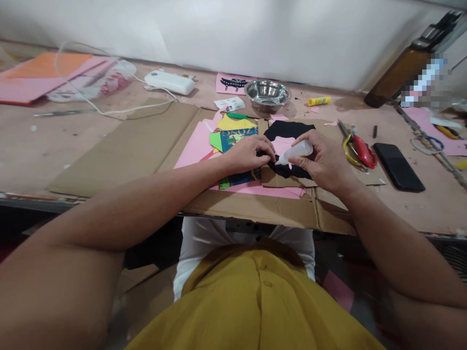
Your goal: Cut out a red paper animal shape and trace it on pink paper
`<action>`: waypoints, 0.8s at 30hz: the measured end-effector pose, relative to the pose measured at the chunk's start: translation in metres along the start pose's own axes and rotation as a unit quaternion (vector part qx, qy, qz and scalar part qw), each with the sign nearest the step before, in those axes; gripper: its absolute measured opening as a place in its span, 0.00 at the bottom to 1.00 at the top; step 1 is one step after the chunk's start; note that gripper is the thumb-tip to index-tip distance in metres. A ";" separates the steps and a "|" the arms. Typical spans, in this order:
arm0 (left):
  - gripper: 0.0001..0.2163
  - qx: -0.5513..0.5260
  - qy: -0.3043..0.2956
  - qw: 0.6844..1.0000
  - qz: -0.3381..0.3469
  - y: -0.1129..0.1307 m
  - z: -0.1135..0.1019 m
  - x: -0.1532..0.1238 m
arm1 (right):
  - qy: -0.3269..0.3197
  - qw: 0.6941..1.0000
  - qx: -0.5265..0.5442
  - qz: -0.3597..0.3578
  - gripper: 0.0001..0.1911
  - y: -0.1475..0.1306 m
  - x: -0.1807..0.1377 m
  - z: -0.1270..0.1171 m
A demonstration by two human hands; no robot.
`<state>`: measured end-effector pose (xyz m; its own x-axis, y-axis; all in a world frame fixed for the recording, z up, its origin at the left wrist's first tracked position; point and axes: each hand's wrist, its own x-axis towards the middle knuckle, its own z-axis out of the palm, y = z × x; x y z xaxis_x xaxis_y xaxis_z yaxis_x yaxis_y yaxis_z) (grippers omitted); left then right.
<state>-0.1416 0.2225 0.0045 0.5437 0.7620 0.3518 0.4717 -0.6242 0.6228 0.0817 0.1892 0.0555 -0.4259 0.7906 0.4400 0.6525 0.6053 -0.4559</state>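
Note:
My right hand is wrapped round a small white glue bottle, its nozzle tipped left and down toward a small pink paper piece. That piece lies on a black paper shape on top of a brown cardboard sheet. My left hand has its fingertips pinched together at the left edge of the black shape, right by the nozzle. What the fingertips grip is too small to make out. Pink, yellow, green and blue paper pieces lie just left of the hands.
A steel bowl stands behind the work. Red and yellow scissors and a black phone lie to the right. A yellow glue stick, a white device with a cable, pink sheets and a brown bottle sit farther off.

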 end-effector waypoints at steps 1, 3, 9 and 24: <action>0.11 0.001 -0.001 1.000 0.001 0.000 0.000 0.000 | -0.006 1.000 0.000 0.000 0.07 0.000 0.000 0.001; 0.12 0.004 -0.003 1.000 0.000 0.000 0.000 0.000 | -0.013 1.000 -0.003 -0.002 0.07 -0.001 0.000 0.003; 0.11 0.012 -0.014 1.000 -0.006 0.001 -0.001 0.000 | -0.015 1.000 -0.015 -0.013 0.07 -0.001 0.000 0.004; 0.12 -0.003 -0.006 1.000 0.008 -0.003 0.001 -0.001 | 0.002 1.000 -0.007 -0.019 0.08 -0.001 0.000 0.000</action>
<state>-0.1426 0.2234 0.0020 0.5599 0.7493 0.3535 0.4585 -0.6356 0.6211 0.0809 0.1885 0.0566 -0.4479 0.7666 0.4601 0.6449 0.6334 -0.4277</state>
